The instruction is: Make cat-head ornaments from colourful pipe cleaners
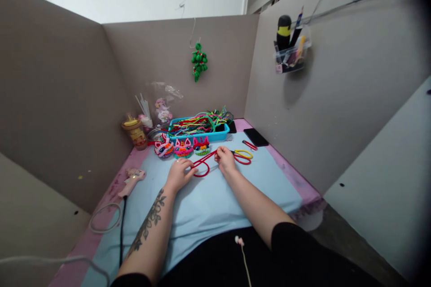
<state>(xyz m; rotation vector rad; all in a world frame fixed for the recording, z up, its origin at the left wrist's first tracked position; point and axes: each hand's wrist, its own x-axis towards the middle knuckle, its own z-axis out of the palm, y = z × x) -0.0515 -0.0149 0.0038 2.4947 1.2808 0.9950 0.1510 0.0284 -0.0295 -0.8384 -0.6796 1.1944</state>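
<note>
A red cord [202, 175] is stretched between my two hands, with a loop hanging below it. My left hand [181, 174] pinches its left part, fingers together. At the other end, my right hand [225, 159] is closed on the cord. Scissors with yellow and red handles [243, 157] lie just right of my right hand. Behind my hands stand colourful animal-head figures with pink ears, one at the left [164, 148], one in the middle [183, 148] and one at the right [201, 146].
A blue basket [215, 136] of coloured cords stands at the back. A phone [256, 137] and a small red tool [249, 145] lie at the right. At the left are a pink glue gun [133, 181] with its cable and a cup [136, 133]. Partitions enclose the table.
</note>
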